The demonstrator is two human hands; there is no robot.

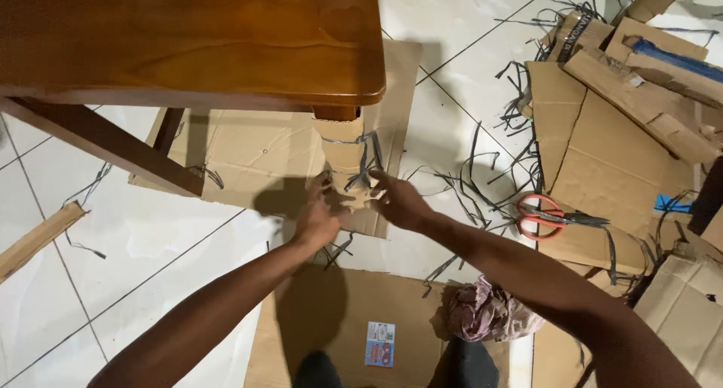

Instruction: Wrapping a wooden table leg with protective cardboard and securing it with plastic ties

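Note:
A wooden table (226, 49) stands over a flat cardboard sheet (256, 162) on the tiled floor. Its front right leg is wrapped in a cardboard sleeve (343, 143) with dark plastic strapping (365, 158) hanging round it. My left hand (316, 215) grips the foot of that sleeve from the left. My right hand (399, 200) holds the sleeve's torn lower edge from the right, fingers on the cardboard. Both forearms reach in from the bottom of the view.
Red-handled scissors (553, 217) lie on a pile of flattened cardboard boxes (602, 147) at right. Loose black strapping (482, 184) litters the tiles. A crumpled pink cloth (486, 313) and a cardboard sheet with a small sticker (380, 343) lie near my legs. A cardboard strip (34, 241) lies at left.

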